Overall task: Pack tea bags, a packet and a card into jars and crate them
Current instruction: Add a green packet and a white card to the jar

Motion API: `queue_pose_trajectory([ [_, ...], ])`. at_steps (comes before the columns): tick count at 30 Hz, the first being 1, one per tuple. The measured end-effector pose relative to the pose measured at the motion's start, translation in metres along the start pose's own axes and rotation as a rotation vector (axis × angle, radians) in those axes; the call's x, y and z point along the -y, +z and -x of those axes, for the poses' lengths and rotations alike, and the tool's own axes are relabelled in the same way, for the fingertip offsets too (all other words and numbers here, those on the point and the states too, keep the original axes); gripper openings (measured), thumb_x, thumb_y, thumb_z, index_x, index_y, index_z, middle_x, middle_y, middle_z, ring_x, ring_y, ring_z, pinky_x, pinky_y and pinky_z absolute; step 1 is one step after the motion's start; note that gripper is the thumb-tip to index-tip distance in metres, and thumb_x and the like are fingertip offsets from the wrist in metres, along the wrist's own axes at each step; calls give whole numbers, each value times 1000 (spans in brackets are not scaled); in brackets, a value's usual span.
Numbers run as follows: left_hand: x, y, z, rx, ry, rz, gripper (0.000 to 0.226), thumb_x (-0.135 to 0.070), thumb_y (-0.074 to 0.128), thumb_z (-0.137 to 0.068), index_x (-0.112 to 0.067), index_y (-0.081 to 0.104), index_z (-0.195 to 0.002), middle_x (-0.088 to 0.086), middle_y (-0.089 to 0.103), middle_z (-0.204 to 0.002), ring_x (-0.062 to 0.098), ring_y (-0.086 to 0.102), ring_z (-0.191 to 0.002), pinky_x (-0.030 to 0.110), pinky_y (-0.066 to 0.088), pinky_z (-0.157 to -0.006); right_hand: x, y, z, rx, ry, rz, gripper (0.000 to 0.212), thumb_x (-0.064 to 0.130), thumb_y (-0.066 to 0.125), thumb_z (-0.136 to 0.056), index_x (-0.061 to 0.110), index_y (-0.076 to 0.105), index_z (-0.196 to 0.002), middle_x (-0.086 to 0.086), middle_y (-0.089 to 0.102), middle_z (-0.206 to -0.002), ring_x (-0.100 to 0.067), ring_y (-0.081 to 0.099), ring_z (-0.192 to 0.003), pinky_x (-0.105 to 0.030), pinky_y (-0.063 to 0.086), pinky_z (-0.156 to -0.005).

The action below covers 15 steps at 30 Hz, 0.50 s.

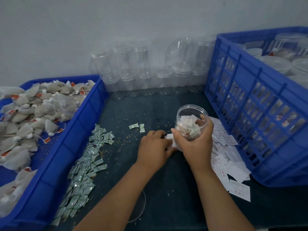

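My right hand [195, 144] grips a clear plastic jar [191, 117] tilted toward me over the dark table, its mouth open; tea bags and a card lie inside. Just left of it, my left hand [155, 147] pinches a small white card [169, 136] against the jar's side. A pile of tea bags [28, 114] fills the blue tray [70, 139] at the left. Green-white packets [86, 160] lie in a strip beside the tray. White cards [228, 157] are heaped at the right, by the blue crate [260, 114].
Several empty clear jars [150, 72] stand stacked against the back wall. The crate holds capped jars [280, 62]. Two loose packets [137, 127] and scattered grains lie mid-table. A clear lid [141, 204] rests near my left forearm.
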State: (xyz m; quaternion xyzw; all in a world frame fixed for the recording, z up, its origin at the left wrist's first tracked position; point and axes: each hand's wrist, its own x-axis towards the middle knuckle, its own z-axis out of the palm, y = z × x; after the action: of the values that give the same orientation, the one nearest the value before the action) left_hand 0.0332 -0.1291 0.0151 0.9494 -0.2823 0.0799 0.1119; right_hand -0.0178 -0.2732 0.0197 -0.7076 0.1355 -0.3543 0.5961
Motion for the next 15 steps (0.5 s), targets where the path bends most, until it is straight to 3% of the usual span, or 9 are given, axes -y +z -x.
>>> queue_pose_trajectory([
  [2,-2,0,1,-34,91,-39,35,-54,53,-100,-32,79,-109,-12,69,-120,18,61,-109,34,41,-81,-1,1,1,20,-16,20,96,62,92,-64,41,42,-144,43,56,-129,5,66,-118,-25,59,-97],
  [5,0,-3,6,-38,114,-51,33,-42,47,-102,-28,76,-108,-6,74,-103,18,67,-94,34,47,-78,0,2,2,28,-6,17,99,64,92,-62,37,44,-144,43,56,-128,5,67,-115,-26,58,-94],
  [8,4,-8,10,-45,157,-30,26,-26,49,-96,-28,72,-109,-2,73,-91,22,67,-85,35,47,-76,1,2,2,21,1,-41,97,59,93,-63,37,44,-145,43,58,-127,6,71,-107,-15,59,-80],
  [11,10,-10,13,-79,202,-30,31,-18,51,-95,-27,70,-117,-2,72,-85,24,67,-79,36,49,-70,3,0,3,11,20,-66,98,58,93,-63,39,43,-145,44,58,-127,0,72,-113,-18,59,-90],
  [15,16,-20,16,-184,-42,325,17,-22,75,-90,-30,81,-104,-10,74,-86,12,67,-83,31,55,-76,4,0,4,12,8,-71,100,59,91,-63,35,43,-147,36,61,-128,9,65,-117,-7,51,-91],
])
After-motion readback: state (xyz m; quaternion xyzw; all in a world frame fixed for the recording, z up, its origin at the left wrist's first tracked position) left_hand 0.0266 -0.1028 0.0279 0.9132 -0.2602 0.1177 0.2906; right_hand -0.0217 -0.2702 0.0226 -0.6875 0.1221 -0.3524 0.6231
